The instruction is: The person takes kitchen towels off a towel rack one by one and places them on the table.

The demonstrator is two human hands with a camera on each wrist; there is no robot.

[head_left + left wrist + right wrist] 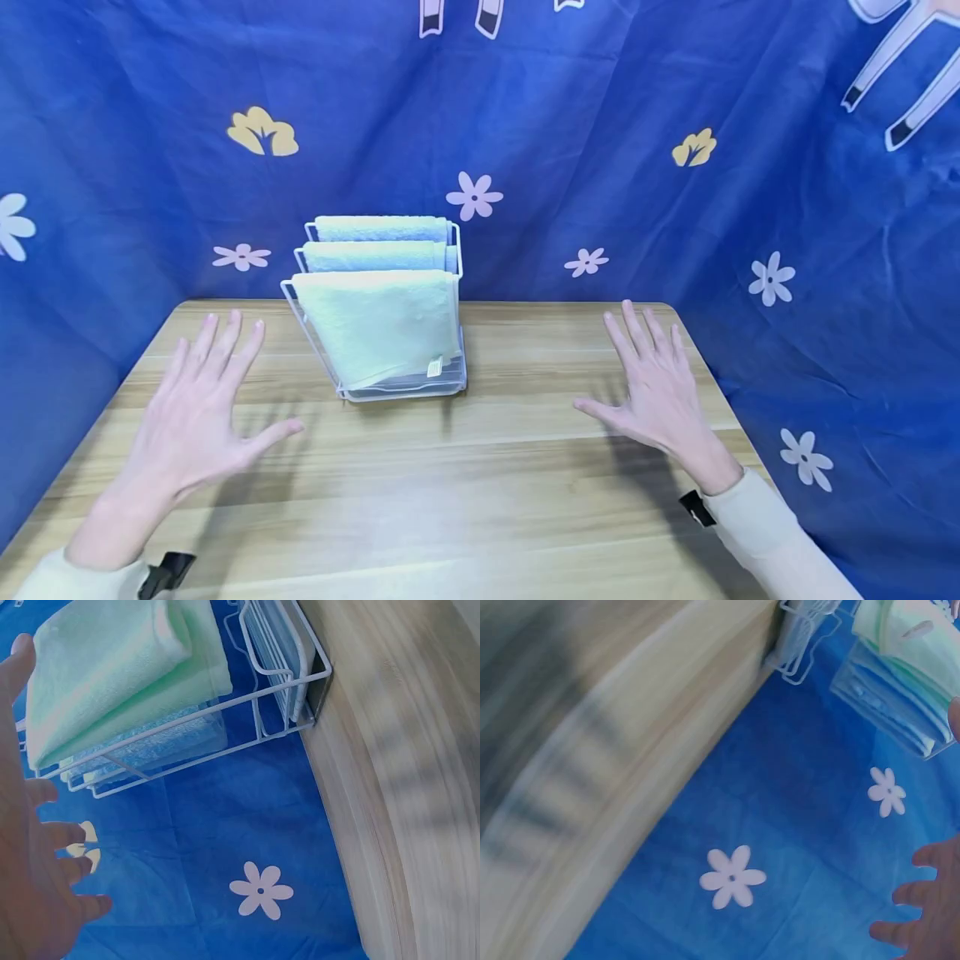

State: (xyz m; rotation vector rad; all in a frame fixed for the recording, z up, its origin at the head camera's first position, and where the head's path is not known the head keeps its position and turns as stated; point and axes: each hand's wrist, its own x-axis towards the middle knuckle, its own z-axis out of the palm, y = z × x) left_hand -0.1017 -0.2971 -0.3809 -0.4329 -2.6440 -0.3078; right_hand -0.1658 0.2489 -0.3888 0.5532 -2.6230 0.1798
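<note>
A white wire rack (405, 388) stands toward the back of the wooden table, left of centre. Over its tiers hang a pale green towel (375, 321) in front and two light blue towels behind, the middle towel (375, 256) and the rear towel (382, 227). My left hand (195, 417) hovers left of the rack, fingers spread, touching nothing. On the far side my right hand (656, 387) is likewise spread above the table and holds nothing. The left wrist view shows the green towel (112, 667) folded over the rack's wire (195, 716).
The wooden table (480, 500) has rounded back corners. A blue curtain (525, 125) with white flowers and yellow shapes encloses its back and sides. Dark straps (167, 573) sit at both wrists, by light sleeves (772, 533).
</note>
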